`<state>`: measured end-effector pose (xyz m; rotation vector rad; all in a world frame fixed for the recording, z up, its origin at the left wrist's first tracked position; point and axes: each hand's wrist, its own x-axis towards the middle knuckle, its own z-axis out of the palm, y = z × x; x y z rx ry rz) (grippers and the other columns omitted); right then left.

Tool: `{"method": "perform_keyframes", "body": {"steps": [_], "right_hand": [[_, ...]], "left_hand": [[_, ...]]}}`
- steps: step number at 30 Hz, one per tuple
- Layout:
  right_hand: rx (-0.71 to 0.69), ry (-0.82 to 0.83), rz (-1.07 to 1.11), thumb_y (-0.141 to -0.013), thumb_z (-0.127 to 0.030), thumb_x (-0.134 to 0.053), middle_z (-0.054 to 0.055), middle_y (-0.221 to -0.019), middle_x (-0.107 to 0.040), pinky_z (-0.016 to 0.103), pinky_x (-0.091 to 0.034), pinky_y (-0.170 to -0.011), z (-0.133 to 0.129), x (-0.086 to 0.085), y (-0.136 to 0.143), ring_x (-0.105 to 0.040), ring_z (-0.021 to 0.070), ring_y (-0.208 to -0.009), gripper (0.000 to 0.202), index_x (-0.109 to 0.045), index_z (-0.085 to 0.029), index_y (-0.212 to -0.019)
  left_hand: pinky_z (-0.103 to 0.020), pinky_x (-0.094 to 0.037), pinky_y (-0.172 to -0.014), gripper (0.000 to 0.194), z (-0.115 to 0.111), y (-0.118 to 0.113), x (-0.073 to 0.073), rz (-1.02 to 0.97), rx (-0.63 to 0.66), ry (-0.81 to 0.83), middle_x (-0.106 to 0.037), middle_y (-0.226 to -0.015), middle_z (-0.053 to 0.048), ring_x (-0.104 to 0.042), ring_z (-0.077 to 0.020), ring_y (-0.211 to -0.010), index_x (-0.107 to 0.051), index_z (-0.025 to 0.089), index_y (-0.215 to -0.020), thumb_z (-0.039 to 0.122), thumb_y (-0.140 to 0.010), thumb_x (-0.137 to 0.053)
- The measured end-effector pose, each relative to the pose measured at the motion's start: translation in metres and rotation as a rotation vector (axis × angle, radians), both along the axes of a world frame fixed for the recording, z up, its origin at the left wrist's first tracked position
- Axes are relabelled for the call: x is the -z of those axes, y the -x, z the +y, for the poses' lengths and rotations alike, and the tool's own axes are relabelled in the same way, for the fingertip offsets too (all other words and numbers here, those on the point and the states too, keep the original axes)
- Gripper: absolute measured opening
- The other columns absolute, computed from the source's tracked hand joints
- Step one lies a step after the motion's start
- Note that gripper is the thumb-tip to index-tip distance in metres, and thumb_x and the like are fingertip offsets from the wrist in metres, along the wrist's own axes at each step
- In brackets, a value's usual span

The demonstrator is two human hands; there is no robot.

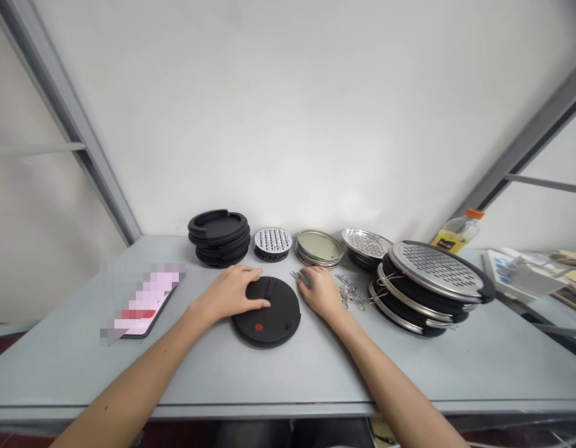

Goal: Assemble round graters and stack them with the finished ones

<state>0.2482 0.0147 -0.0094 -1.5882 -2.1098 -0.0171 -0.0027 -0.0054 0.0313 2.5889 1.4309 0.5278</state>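
A round black disc with a red dot and a small black knob lies flat on the grey table. My left hand rests on its left edge, thumb and fingers apart, with the thumb lying over the top. Just right of the disc, my right hand is on the table with its fingers bent; its fingertips touch a small wire piece. More wire clips lie loose beside that hand. To the right stands a tilted stack of black and silver assembled discs, with wire loops at its left side.
Along the wall stand black rings, small perforated discs, greenish plates and grater plates. A phone lies left. A bottle and white boxes are at the right.
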Motion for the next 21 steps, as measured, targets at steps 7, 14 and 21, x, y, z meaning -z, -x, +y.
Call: {"method": "perform_keyframes", "body": {"steps": [7, 14, 21], "right_hand": [[-0.139, 0.002, 0.011, -0.089, -0.02, -0.05, 0.01, -0.108, -0.068, 0.031, -0.038, -0.096, 0.0016, 0.0024, 0.0004, -0.056, 0.0223, -0.105, 0.025, -0.067, -0.016, -0.107], [-0.106, 0.019, 0.035, -0.087, -0.019, -0.053, 0.008, -0.096, -0.071, 0.031, -0.042, -0.089, 0.001, -0.0002, -0.0005, -0.059, 0.0218, -0.096, 0.018, -0.069, -0.017, -0.094], [-0.117, 0.056, 0.09, -0.084, -0.015, -0.052, 0.007, -0.098, -0.071, 0.031, -0.043, -0.085, 0.0014, -0.0002, -0.0012, -0.061, 0.0222, -0.095, 0.023, -0.066, -0.019, -0.103]], "left_hand": [[-0.037, -0.047, -0.083, 0.044, 0.0018, 0.0012, -0.0017, 0.005, -0.074, -0.04, -0.072, -0.095, -0.007, -0.064, -0.0283, -0.094, -0.067, 0.022, -0.109, 0.055, -0.081, -0.062], [-0.035, -0.047, -0.084, 0.042, 0.0016, -0.0006, 0.0017, 0.01, -0.037, -0.053, -0.07, -0.1, -0.008, -0.063, -0.0256, -0.093, -0.065, 0.019, -0.114, 0.049, -0.086, -0.059], [-0.033, -0.048, -0.083, 0.039, -0.0003, -0.0014, 0.0038, -0.011, -0.04, -0.052, -0.068, -0.101, -0.008, -0.063, -0.0244, -0.093, -0.066, 0.018, -0.113, 0.047, -0.09, -0.053]]}}
